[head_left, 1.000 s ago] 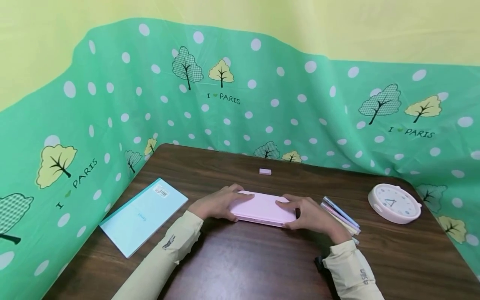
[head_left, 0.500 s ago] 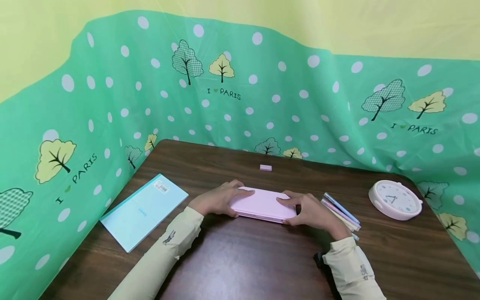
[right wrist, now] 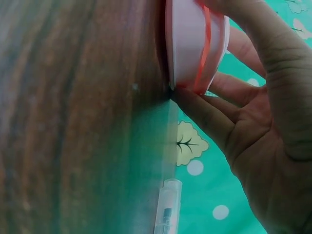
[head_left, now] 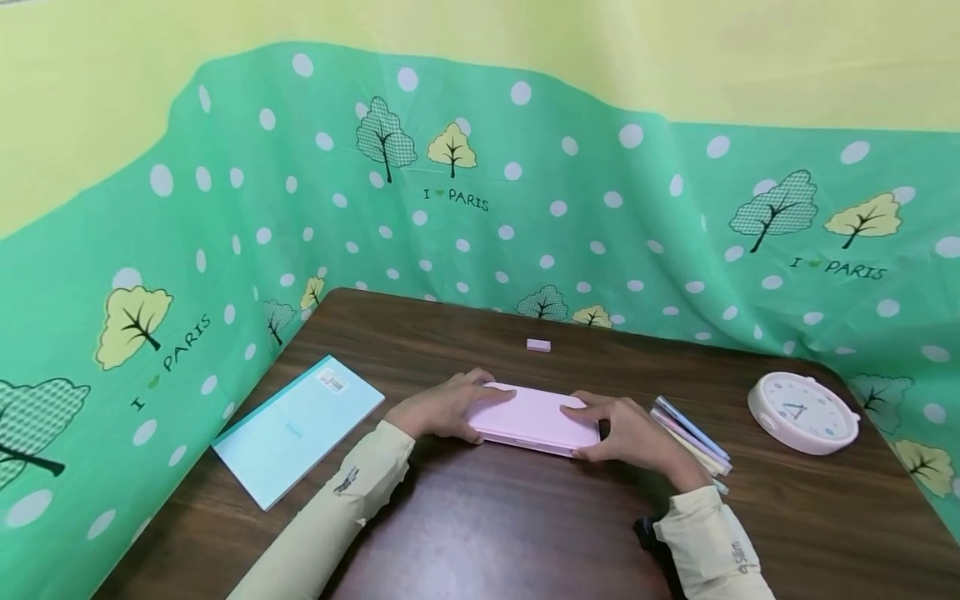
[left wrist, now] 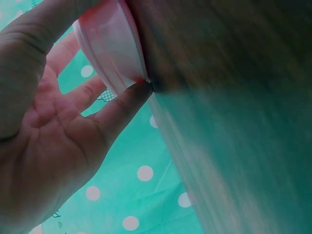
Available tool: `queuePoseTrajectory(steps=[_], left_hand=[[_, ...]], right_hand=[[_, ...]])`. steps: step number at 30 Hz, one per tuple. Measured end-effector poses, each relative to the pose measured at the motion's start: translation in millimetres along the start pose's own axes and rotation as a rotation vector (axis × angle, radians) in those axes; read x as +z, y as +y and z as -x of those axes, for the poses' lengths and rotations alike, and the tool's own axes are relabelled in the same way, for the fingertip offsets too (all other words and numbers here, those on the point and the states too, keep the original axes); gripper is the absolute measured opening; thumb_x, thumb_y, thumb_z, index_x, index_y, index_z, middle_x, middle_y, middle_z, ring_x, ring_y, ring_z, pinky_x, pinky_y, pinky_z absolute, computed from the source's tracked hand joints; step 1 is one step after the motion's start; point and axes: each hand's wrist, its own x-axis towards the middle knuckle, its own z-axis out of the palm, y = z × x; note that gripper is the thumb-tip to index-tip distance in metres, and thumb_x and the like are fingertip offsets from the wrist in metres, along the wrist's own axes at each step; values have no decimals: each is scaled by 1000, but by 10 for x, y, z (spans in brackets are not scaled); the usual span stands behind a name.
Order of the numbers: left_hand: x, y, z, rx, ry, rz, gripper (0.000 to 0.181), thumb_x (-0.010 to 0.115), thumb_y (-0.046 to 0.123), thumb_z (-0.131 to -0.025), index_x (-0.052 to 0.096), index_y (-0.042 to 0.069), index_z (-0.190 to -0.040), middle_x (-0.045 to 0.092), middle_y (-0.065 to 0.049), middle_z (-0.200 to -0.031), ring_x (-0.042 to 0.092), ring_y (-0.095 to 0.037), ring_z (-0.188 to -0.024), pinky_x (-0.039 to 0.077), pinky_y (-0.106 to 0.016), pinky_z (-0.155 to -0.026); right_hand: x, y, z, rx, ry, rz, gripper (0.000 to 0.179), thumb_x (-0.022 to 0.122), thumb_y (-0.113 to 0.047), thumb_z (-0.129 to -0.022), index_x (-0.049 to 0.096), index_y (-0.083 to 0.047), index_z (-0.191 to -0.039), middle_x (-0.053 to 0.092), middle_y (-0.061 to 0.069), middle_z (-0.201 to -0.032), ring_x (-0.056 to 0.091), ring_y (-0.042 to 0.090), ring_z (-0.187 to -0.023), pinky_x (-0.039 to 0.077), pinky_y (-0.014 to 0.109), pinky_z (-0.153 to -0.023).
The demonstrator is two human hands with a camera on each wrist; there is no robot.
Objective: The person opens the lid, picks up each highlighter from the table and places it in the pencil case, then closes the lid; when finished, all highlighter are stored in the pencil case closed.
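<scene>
Since the earlier frame, only the head view has shifted slightly; hands and objects keep their places. The pink case (head_left: 536, 419) appears to rest on the table (head_left: 450, 533), between the notebook (head_left: 300, 429) at left and the pens (head_left: 693, 430) at right. The left hand (head_left: 442, 407) is clamped on its left end, the right hand (head_left: 633, 429) on its right end. Judged handling: light, stiff, smooth, possibly slippery; the short ends suit gripping. Contents, underside and far side are hidden; both wrist views cut the case off.
</scene>
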Motion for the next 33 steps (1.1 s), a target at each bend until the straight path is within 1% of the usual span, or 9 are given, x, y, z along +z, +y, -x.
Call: queuePoseTrajectory(steps=[4,5,7,11,14,16,26,30,33], left_hand=[[8,8,-44,17,-2,1,90,91,8,-88,48,22,-166,46,-13,-157,44,-34,-143,43,-52,-117],[6,5,-51,15,-3,-2,91,91,8,-87,48,22,-166,46,-13,-157,44,-34,-143,43,-51,-117],[0,-4,-61,13,-1,-4,92,92,8,-87,48,22,-166,46,-13,-156,44,-33,-143,43,-51,-117],[-26,-8,-83,33,12,14,94,92,8,-86,47,21,-167,46,-14,-156,45,-33,-142,43,-52,-117],[-47,2,-91,44,18,28,95,93,8,-85,46,20,-167,45,-15,-155,45,-33,-142,44,-51,-117],[-60,12,-89,33,16,41,95,93,8,-85,47,21,-167,44,-15,-155,45,-32,-141,45,-51,-116],[-36,9,-44,-75,31,132,98,95,9,-83,48,33,-166,44,-12,-140,52,-30,-125,53,-51,-101],[3,-19,-25,-86,45,155,99,97,10,-80,48,27,-165,47,-13,-138,53,-29,-123,53,-51,-101],[38,-38,-25,-83,65,175,94,99,12,-77,49,19,-157,49,-16,-139,52,-30,-125,52,-51,-104]], right_hand=[[-51,44,53,23,5,-112,62,90,-36,-86,74,-13,-141,61,25,-152,67,40,-121,50,30,-80],[-65,47,58,23,4,-125,63,90,-37,-86,74,-13,-142,61,25,-152,62,41,-132,49,30,-84],[-94,44,61,20,-10,-137,63,90,-39,-88,73,-14,-143,60,24,-153,60,41,-133,50,33,-85],[-155,45,70,28,-4,-126,63,89,-41,-88,73,-17,-144,61,20,-153,56,44,-140,52,47,-98],[-180,55,73,29,-2,-124,62,88,-41,-90,73,-18,-145,62,16,-154,53,46,-143,48,61,-107],[-186,67,75,33,-2,-124,62,87,-42,-91,72,-19,-146,62,14,-154,53,45,-144,45,64,-110],[-118,139,93,47,30,-195,54,83,-40,-96,72,-22,-146,69,10,-144,63,31,-130,51,54,-105],[-82,156,111,62,28,-234,51,78,-42,-100,71,-23,-147,69,9,-145,62,31,-131,51,55,-105],[-65,162,135,85,26,-251,50,75,-43,-102,71,-23,-147,68,11,-146,62,33,-132,51,58,-105]])
